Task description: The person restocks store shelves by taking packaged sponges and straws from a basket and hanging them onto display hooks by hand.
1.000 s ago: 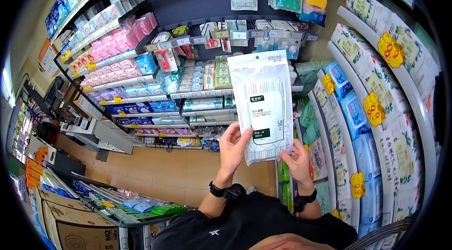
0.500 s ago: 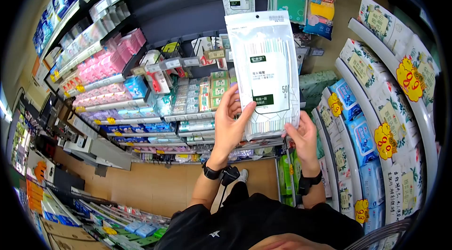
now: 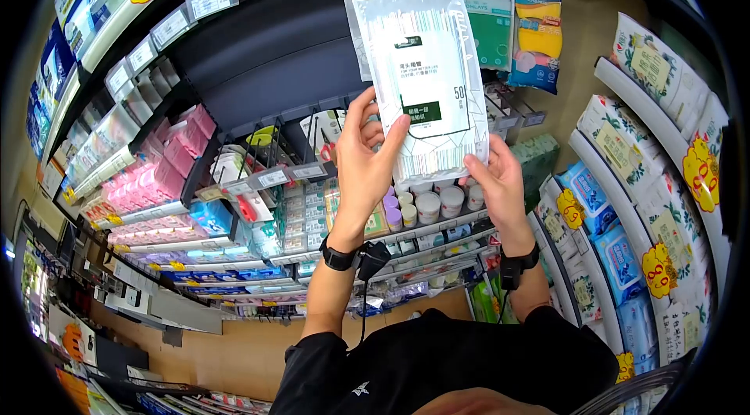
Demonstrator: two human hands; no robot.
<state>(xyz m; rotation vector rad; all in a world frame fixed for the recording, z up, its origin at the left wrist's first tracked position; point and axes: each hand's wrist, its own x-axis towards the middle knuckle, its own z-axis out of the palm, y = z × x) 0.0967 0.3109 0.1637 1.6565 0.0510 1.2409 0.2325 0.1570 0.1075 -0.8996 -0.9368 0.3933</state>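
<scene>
A white and clear pack of drinking straws [image 3: 422, 71] is held up between both hands, its printed front facing me and the number 50 on it. My left hand [image 3: 367, 149] grips its lower left edge, with the thumb across the front. At the lower right corner, my right hand [image 3: 498, 181] pinches the pack with the thumb in front; its other fingers are partly hidden behind. Directly behind the pack hangs another clear packet [image 3: 353, 13], mostly covered. A green packet [image 3: 488, 24] and a blue packet with yellow contents [image 3: 539, 28] hang to the right.
Shelves with pink packs [image 3: 148, 173] curve along the left. Small lidded tubs [image 3: 428, 206] stand on a shelf below the straws. To the right, shelves carry tissue packs [image 3: 617, 146] and blue wipes packs [image 3: 621, 259] with yellow price tags. Tan floor [image 3: 234, 356] shows below.
The pack of straws and both hands have moved up and a little left in view, so the pack now overlaps the hanging packet. My view has shifted too; the tubs have come into sight.
</scene>
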